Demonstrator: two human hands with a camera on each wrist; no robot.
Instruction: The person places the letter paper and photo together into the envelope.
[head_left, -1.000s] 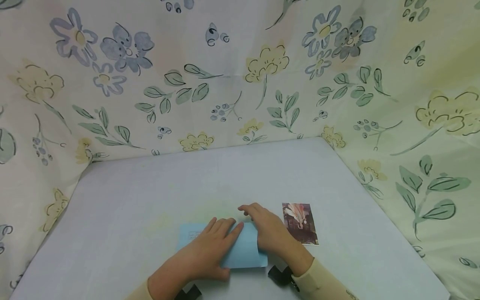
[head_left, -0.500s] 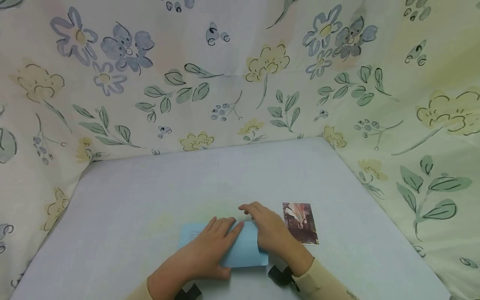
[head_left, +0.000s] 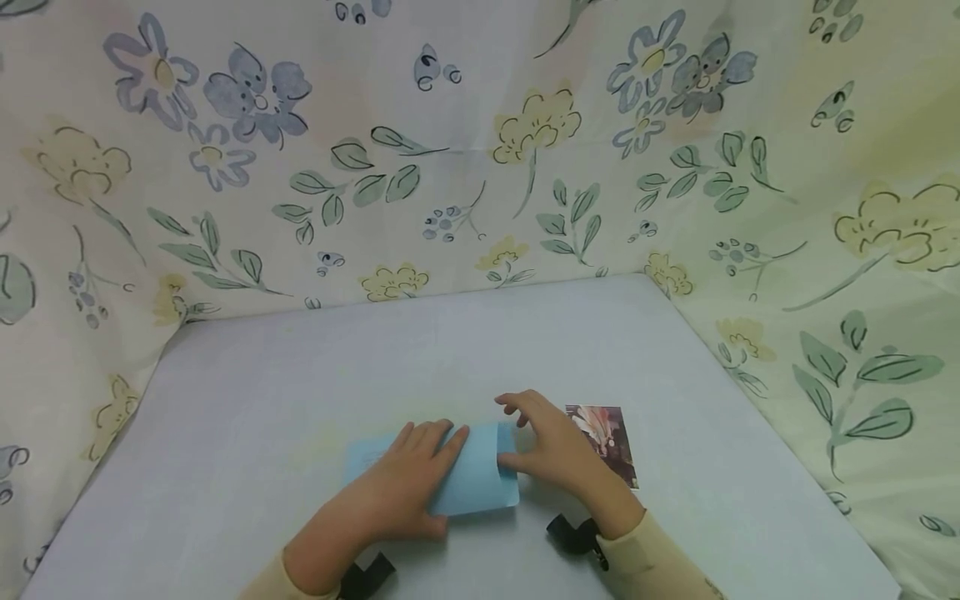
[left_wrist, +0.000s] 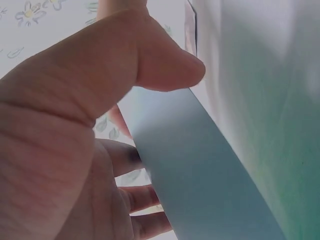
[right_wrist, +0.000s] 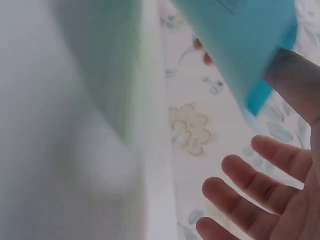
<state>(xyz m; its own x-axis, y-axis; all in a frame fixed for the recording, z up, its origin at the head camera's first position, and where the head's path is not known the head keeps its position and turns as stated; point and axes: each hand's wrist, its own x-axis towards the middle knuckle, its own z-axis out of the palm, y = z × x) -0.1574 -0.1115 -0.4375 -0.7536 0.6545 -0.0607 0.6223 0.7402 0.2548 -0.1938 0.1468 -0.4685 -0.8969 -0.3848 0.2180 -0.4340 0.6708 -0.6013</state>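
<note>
A light-blue paper envelope (head_left: 474,479) with small print at its left end is raised over the near part of the table. My left hand (head_left: 393,487) holds it by the long edges, fingers over the far side and thumb at the near edge. In the left wrist view the envelope (left_wrist: 195,165) runs between that thumb and the fingers. At its open right end is my right hand (head_left: 566,458), thumb tip at the mouth between the layers. The other right fingers (right_wrist: 245,200) are spread apart from the paper in the right wrist view.
A dark picture card (head_left: 617,442) with a pale pink figure lies on the white table (head_left: 300,383), partly behind the right hand. A floral cloth (head_left: 465,183) hangs around the back and sides. Black wrist cameras (head_left: 573,533) sit under both wrists.
Both hands were steady, then the left hand and envelope shifted slightly left and away from me. The right hand moved a little right, drawing back from the envelope except for its thumb.
</note>
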